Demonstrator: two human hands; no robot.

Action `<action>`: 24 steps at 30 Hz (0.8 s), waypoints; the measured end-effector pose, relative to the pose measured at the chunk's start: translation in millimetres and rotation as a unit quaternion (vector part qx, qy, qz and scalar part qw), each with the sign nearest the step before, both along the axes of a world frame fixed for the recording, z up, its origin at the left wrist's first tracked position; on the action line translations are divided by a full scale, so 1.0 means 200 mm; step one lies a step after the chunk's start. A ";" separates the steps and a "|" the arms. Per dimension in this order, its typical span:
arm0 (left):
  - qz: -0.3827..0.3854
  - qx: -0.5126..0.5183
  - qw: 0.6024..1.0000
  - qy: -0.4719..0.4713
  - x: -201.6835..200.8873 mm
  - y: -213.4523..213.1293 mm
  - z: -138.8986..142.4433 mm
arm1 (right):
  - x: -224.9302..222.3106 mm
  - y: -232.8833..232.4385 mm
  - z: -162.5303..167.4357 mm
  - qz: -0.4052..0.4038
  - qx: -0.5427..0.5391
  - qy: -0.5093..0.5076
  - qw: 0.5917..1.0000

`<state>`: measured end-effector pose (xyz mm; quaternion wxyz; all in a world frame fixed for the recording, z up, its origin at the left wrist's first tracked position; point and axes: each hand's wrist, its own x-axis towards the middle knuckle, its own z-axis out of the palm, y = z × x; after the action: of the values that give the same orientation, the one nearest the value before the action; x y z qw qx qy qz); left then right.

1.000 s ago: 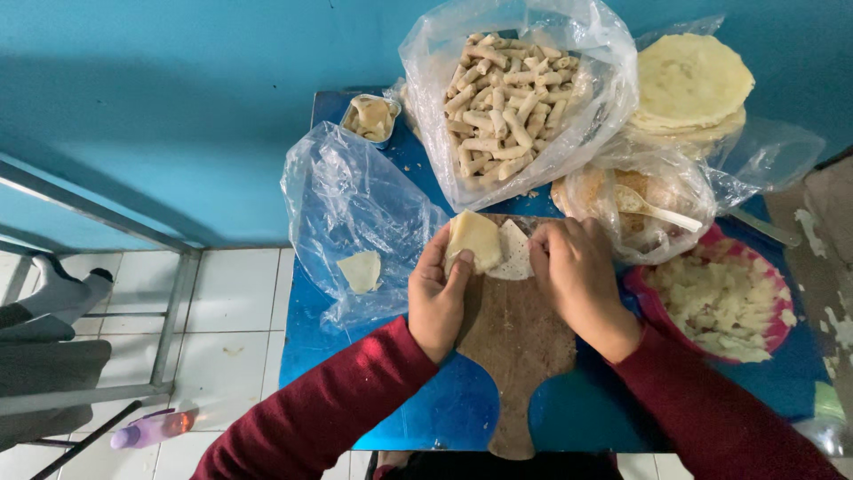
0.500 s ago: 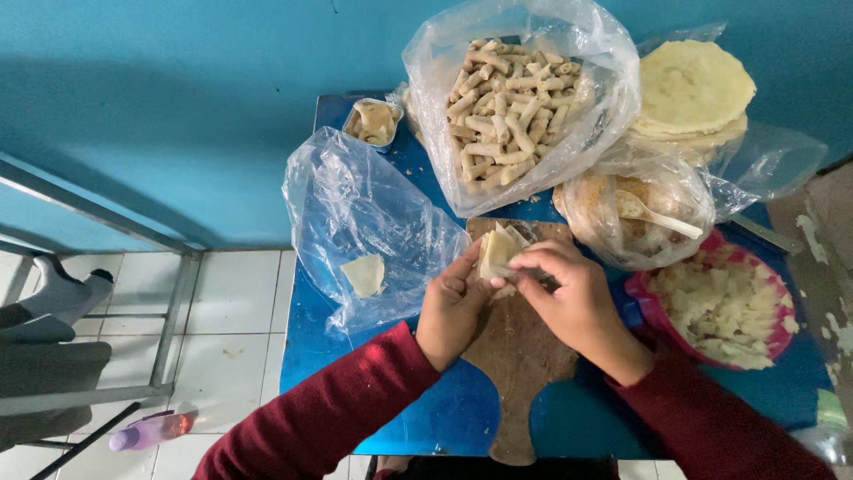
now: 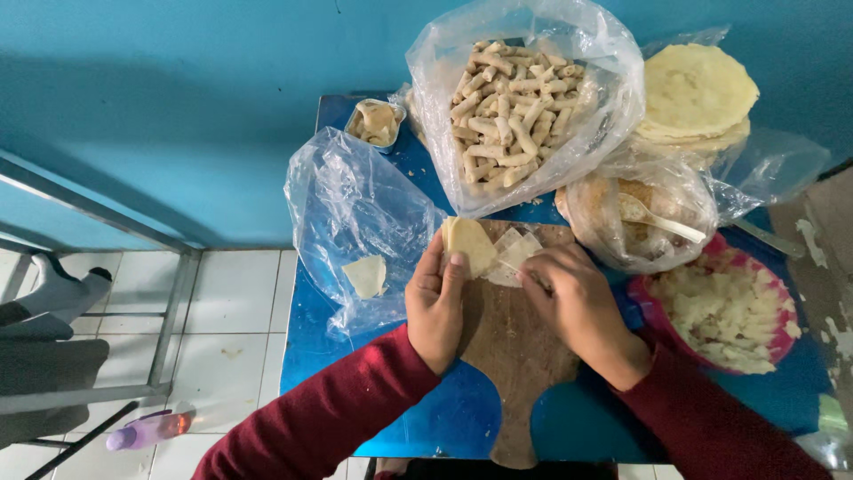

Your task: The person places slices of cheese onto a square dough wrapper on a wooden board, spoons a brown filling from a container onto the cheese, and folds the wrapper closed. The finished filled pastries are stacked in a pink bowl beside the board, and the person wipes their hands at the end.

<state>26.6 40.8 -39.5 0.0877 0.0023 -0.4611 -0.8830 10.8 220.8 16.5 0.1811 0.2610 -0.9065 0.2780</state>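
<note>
My left hand [image 3: 437, 307] lifts the folded edge of a thin pale wrapper sheet [image 3: 468, 244] over a wooden cutting board [image 3: 511, 356]. My right hand [image 3: 569, 298] presses on the other end of the wrapper [image 3: 515, 253], fingers bent over it. Both hands rest on the board at the middle of a small blue table [image 3: 426, 418]. Whatever lies under the right fingers is hidden.
A clear bag of rolled pastry sticks [image 3: 515, 102] stands behind the board. A nearly empty bag with one wrapper [image 3: 364, 276] lies at left. A stack of round wrappers [image 3: 697, 93], a bagged bowl with a spoon [image 3: 644, 218], a pink bowl of white filling [image 3: 724, 307], and a small foil cup [image 3: 375, 123] surround them.
Both hands came together over the wrapper half a second ago, then parted slightly. The left hand now holds the folded wrapper edge up at the board's left.
</note>
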 end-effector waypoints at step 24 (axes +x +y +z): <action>-0.243 0.112 0.958 -0.105 0.08 0.00 -0.03 | 0.08 -0.05 0.12 0.080 -0.032 0.016 0.996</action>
<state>41.6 40.4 -46.4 -0.1788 -0.0072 -0.3524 -0.9186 26.8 211.3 40.8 0.1815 0.3313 -0.8701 0.3165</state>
